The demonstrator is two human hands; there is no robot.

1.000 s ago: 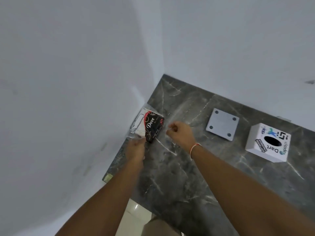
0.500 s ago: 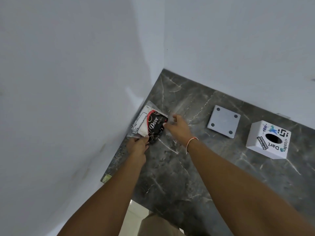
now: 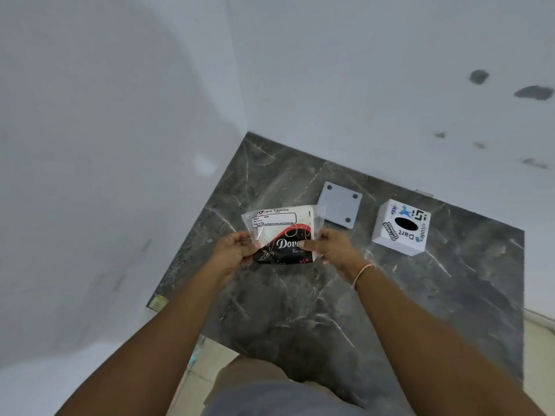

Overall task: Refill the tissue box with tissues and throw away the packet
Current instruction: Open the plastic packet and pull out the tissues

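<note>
I hold a clear plastic tissue packet (image 3: pixel 282 232) with a black, red and white "Dove" print, lifted above the dark marble counter (image 3: pixel 330 295). My left hand (image 3: pixel 232 250) pinches its left edge and my right hand (image 3: pixel 327 246) grips its right side, thumb across the print. The white cube tissue box (image 3: pixel 401 226) with stickers and a dark oval hole on top stands on the counter to the right. Its flat grey square lid or base plate (image 3: pixel 341 205) with four round pads lies between the packet and the box.
White walls meet in a corner behind the counter, close on the left and at the back. The right wall has dark marks. The counter's near edge drops to a pale tiled floor (image 3: pixel 207 373).
The packet stood against the left wall on the counter. Both hands took hold of it and lifted it toward the middle, turning it flat to face me.
</note>
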